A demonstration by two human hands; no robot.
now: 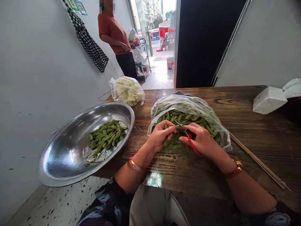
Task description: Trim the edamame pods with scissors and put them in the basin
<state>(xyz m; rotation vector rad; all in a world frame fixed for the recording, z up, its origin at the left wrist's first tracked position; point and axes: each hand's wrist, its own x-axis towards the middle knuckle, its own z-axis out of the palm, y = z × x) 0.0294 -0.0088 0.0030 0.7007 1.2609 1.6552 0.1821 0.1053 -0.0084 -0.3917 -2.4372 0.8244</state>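
My right hand [199, 138] is closed round a pair of scissors [192, 144] with red handles, their blades pointing up and left. Close to the blade tips, my left hand [162, 133] pinches a green edamame pod [172, 126], largely hidden by the fingers. Both hands are over the mouth of a clear plastic bag [188, 102] full of edamame pods [183, 117]. Some pods lie on the wood in front of the bag. To the left, a wide metal basin [68, 150] holds a heap of edamame pods [107, 136].
Behind the basin sits a bag of cauliflower [128, 91], with thin sticks beside it. Several long wooden skewers [261, 163] lie at the right of the wooden table [240, 103]. A white tissue box [269, 99] stands at far right. Another person [115, 34] stands near the doorway.
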